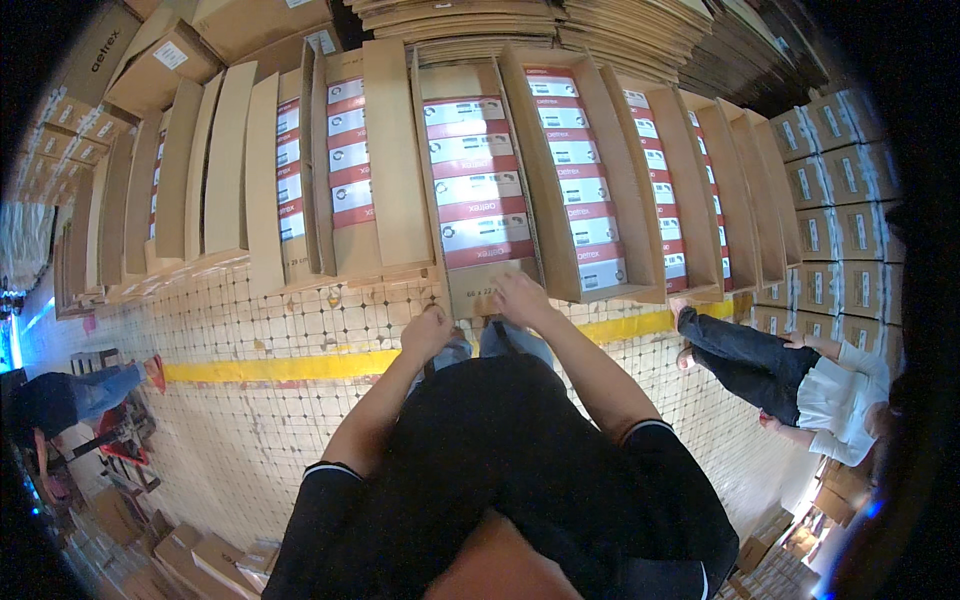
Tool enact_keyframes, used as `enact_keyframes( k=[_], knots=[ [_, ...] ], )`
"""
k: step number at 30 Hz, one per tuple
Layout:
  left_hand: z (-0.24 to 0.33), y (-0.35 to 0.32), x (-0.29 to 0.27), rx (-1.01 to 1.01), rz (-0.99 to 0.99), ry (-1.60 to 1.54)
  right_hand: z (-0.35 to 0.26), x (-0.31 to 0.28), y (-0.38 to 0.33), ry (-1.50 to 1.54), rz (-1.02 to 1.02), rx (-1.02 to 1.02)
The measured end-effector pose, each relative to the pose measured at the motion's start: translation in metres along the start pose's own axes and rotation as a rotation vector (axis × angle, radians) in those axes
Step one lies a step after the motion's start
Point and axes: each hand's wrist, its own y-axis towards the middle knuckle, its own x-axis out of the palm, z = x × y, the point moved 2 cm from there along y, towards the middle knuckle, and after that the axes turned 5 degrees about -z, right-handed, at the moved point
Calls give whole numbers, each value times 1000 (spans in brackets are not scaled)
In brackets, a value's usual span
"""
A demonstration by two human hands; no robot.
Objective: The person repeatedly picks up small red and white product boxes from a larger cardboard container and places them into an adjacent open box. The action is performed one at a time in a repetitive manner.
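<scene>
Right in front of me stands a long, open cardboard carton (466, 300). Inside it lies a row of white and red shoe boxes (480, 188). My left hand (427, 332) is closed at the carton's near left corner; whether anything is pinched in its fingers is too small to see. Over the carton's near end, my right hand (522, 298) has its fingers apart and close to the cardboard near the last shoe box. It holds nothing that I can see.
More open cartons (562, 170) flank mine, several filled alike. Flattened cardboard (640, 30) is stacked behind. Closed cartons (835, 215) rise at the right. A yellow line (285, 367) crosses the tiled floor. One person (800, 380) stands right, another (75, 400) left beside a red pallet jack (125, 435).
</scene>
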Motion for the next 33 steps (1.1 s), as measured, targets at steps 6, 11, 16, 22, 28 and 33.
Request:
enact_keyframes(
  k=[6, 11, 16, 22, 28, 33],
  knots=[
    [-29, -4, -11, 86, 28, -57, 14, 9, 65, -317, -6, 37],
    [-61, -17, -14, 90, 100, -112, 3, -6, 32, -346, -64, 70],
    [-60, -18, -13, 75, 79, -173, -7, 6, -62, -157, 156, -76],
    [-9, -4, -9, 81, -69, -77, 8, -1, -67, 217, 304, -4],
    [11, -2, -9, 65, -44, 43, 36, -42, -62, 28, 568, 95],
    [3, -2, -10, -22, -64, 48, 62, -42, -59, -35, 453, 199]
  ],
)
